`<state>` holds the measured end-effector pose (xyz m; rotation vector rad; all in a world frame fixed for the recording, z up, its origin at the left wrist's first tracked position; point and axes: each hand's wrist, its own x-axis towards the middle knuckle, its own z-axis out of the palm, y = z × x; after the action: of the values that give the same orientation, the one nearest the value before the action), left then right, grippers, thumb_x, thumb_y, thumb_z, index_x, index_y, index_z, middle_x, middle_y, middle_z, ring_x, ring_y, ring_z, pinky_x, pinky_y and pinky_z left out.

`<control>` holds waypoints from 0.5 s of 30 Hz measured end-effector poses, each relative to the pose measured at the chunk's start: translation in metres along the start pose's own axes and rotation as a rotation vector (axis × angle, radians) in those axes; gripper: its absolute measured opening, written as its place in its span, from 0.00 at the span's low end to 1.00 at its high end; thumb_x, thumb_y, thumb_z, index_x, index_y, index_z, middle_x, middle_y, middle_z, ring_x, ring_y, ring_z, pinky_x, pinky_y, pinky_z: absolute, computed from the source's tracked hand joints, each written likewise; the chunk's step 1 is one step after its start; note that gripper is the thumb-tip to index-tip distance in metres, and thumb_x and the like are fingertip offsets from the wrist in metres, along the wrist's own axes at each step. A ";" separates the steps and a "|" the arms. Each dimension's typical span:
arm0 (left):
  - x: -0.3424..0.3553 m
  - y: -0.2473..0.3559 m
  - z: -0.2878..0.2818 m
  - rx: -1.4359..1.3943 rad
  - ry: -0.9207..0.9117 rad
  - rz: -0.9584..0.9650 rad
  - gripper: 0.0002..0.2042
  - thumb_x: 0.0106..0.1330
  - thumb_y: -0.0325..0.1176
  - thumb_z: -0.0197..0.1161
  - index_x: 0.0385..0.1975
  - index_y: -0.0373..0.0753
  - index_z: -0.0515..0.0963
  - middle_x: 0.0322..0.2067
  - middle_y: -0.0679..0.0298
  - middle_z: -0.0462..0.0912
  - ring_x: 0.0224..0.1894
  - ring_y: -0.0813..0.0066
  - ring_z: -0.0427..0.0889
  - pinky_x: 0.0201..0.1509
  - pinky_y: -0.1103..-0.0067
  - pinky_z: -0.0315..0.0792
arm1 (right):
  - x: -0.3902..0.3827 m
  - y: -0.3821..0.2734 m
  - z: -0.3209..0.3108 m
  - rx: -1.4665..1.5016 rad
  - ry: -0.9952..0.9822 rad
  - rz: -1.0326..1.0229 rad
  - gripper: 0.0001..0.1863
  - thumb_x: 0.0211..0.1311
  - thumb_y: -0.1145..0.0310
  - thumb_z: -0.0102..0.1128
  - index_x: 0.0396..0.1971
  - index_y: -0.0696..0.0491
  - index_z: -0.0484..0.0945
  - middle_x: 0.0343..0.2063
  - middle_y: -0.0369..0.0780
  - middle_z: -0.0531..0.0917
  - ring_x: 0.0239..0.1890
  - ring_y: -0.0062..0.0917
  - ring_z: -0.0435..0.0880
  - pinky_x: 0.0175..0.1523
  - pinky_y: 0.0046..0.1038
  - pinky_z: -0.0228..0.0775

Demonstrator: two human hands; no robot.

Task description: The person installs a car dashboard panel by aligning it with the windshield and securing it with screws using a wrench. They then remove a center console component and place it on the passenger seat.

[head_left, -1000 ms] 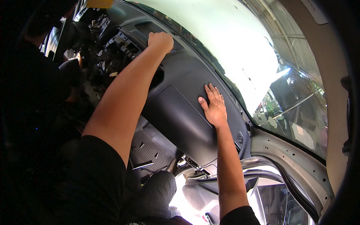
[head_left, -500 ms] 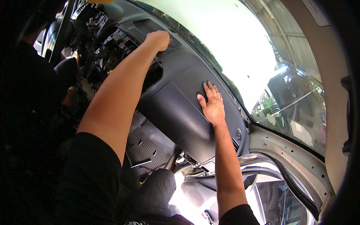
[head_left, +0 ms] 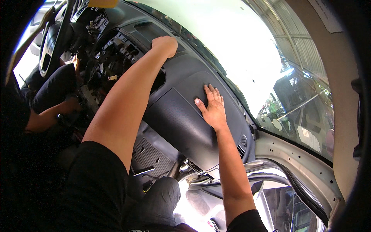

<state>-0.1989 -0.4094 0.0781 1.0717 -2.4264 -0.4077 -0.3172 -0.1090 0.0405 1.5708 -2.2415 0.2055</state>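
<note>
My left hand [head_left: 165, 46] is curled into a fist at the recessed tray [head_left: 151, 32] on top of the dark grey dashboard [head_left: 189, 63]. Whatever it may hold is hidden by the fingers. Farther right, my right hand [head_left: 213, 109] rests flat on the dashboard's passenger side, thumb and fingers stretched out, nothing in it. The smooth panel [head_left: 181, 121] below it curves down toward the footwell. Between my left forearm and the steering wheel, the centre of the dashboard is stripped, with exposed brackets and wiring [head_left: 112, 58].
At the left, another person's forearm [head_left: 48, 118] reaches toward the lower console, beside the steering wheel [head_left: 54, 42]. The windshield [head_left: 228, 34] borders the dashboard. An open door [head_left: 216, 193] stands at the lower right. A ribbed floor mat [head_left: 150, 156] lies in the footwell.
My right hand appears slightly farther left, still flat on the dashboard. My left fist has turned a little, and the red bit beside it no longer shows. The other person's arm has come into view.
</note>
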 end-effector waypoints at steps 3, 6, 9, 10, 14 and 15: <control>0.005 0.002 0.007 0.047 0.000 0.049 0.14 0.61 0.22 0.64 0.46 0.36 0.88 0.54 0.52 0.86 0.55 0.50 0.87 0.53 0.60 0.80 | 0.001 -0.005 0.001 -0.038 -0.001 0.004 0.40 0.73 0.37 0.50 0.75 0.48 0.64 0.76 0.46 0.62 0.79 0.46 0.55 0.81 0.48 0.44; 0.013 0.002 0.007 0.088 -0.045 0.089 0.14 0.61 0.21 0.64 0.46 0.36 0.88 0.53 0.50 0.87 0.53 0.47 0.87 0.53 0.60 0.81 | -0.001 -0.006 0.001 -0.042 -0.004 0.002 0.39 0.74 0.37 0.49 0.75 0.48 0.64 0.76 0.46 0.62 0.79 0.46 0.55 0.81 0.48 0.45; 0.024 0.003 0.000 0.236 -0.184 0.158 0.14 0.60 0.22 0.64 0.45 0.36 0.88 0.51 0.48 0.87 0.52 0.45 0.86 0.53 0.61 0.82 | -0.002 -0.006 0.002 -0.057 0.011 -0.006 0.38 0.74 0.38 0.49 0.74 0.48 0.65 0.76 0.46 0.63 0.79 0.46 0.56 0.81 0.47 0.46; 0.029 0.004 -0.005 0.341 -0.281 0.183 0.14 0.60 0.22 0.64 0.45 0.36 0.88 0.51 0.48 0.87 0.52 0.45 0.86 0.53 0.61 0.82 | -0.002 -0.006 0.002 -0.062 0.011 -0.003 0.38 0.74 0.38 0.49 0.74 0.48 0.65 0.76 0.46 0.63 0.79 0.45 0.56 0.81 0.47 0.46; 0.030 -0.009 0.010 0.185 -0.086 0.193 0.14 0.61 0.21 0.63 0.43 0.45 0.90 0.47 0.60 0.89 0.47 0.51 0.88 0.49 0.63 0.82 | -0.002 -0.006 0.002 -0.069 0.013 0.006 0.38 0.74 0.38 0.49 0.74 0.47 0.65 0.76 0.45 0.63 0.79 0.44 0.56 0.81 0.46 0.46; 0.032 -0.013 0.016 0.178 -0.071 0.198 0.13 0.63 0.23 0.63 0.43 0.46 0.90 0.48 0.61 0.89 0.48 0.51 0.87 0.49 0.63 0.82 | -0.002 -0.007 0.002 -0.069 0.013 0.010 0.38 0.74 0.38 0.49 0.74 0.47 0.64 0.76 0.45 0.63 0.79 0.44 0.56 0.81 0.46 0.46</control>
<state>-0.2184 -0.4408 0.0682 0.8886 -2.6420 -0.1694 -0.3109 -0.1110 0.0370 1.5191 -2.2229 0.1387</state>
